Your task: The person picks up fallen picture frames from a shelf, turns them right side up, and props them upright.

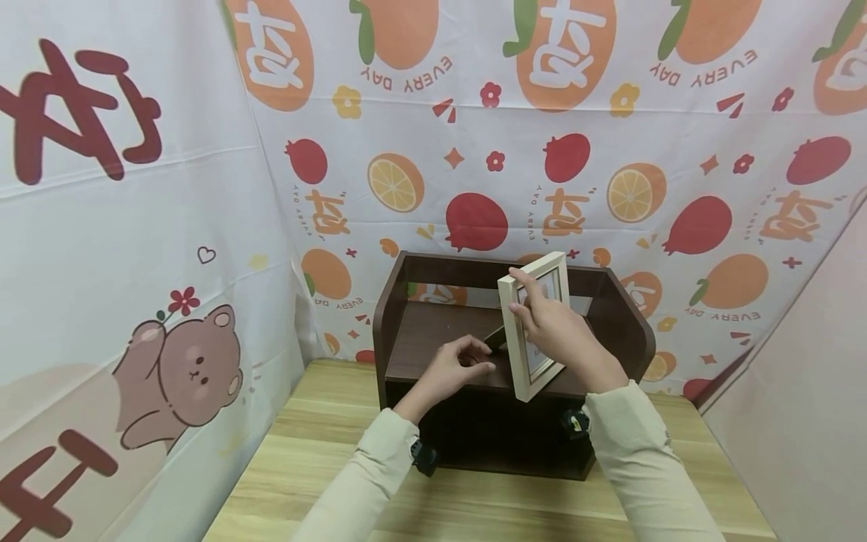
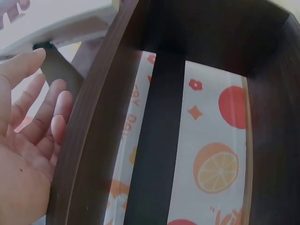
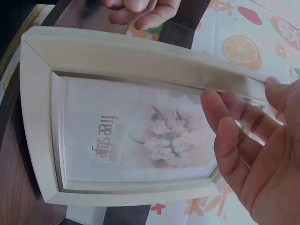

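My right hand (image 1: 562, 335) grips a cream photo frame (image 1: 518, 357) near its upper end, with fingers and thumb over the border. Tilted, the frame stands over the top board of a dark brown desktop shelf (image 1: 427, 335). In the right wrist view, its front shows a picture insert (image 3: 173, 136) with pink flowers and lettering. A dark support leg (image 2: 65, 77) sticks out from the frame's back. Close beside that leg is my left hand (image 1: 450, 369), its fingers loosely bent and not closed around anything.
The shelf stands on a light wood-grain table (image 1: 318, 429); its side panels rise around the top board, and its lower compartment (image 1: 501, 444) is dark. Printed cloth (image 1: 433, 165) with fruit hangs behind, and another cloth with a bear (image 1: 196, 369) hangs at left.
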